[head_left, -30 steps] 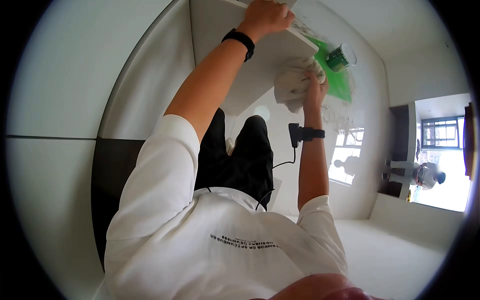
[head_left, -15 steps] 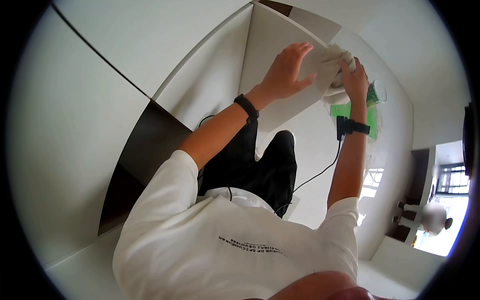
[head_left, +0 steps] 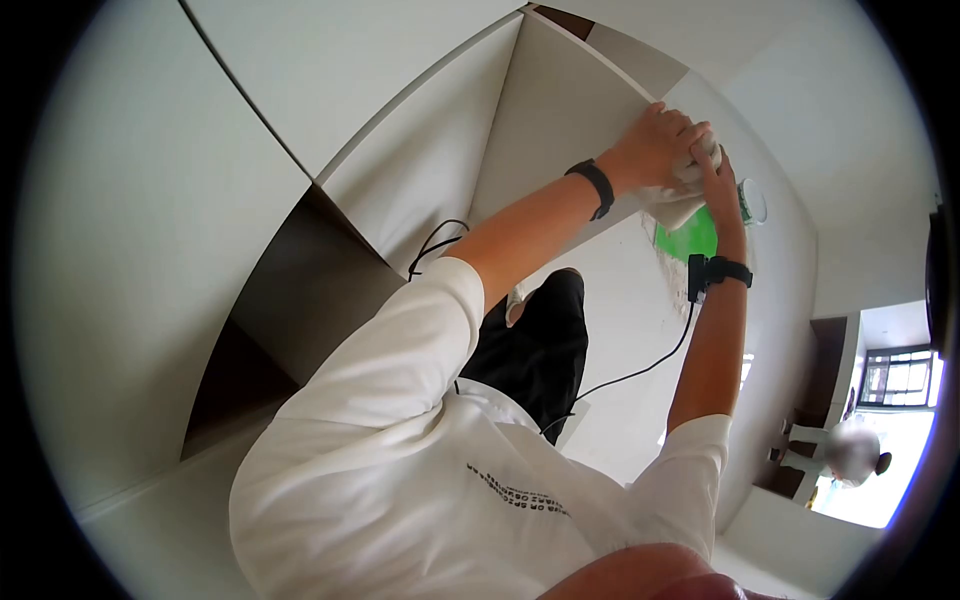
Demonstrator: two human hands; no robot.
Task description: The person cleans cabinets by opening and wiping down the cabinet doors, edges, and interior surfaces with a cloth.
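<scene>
A bunched off-white cloth (head_left: 675, 210) is between my two hands at the upper right, beside the outer edge of a pale panel (head_left: 560, 120). My left hand (head_left: 652, 150), with a black band on its wrist, presses its bent fingers onto the cloth from the left. On the other side, my right hand (head_left: 722, 190) grips the same cloth. Part of the cloth is hidden behind the fingers. A black device strapped to my right wrist (head_left: 712, 275) has a cable running from it.
Below the cloth, a green sheet (head_left: 688, 238) lies on the pale floor (head_left: 630, 320), with a green-and-white tub (head_left: 752, 202) beside it. White cabinet panels (head_left: 130, 250) and a dark recess (head_left: 300, 290) are at the left. Another person (head_left: 850, 452) is at the far right by a window.
My left hand let go of the panel edge, opened, then moved right and closed onto the cloth. My right hand stayed on the cloth as it shifted right in view. The view has turned.
</scene>
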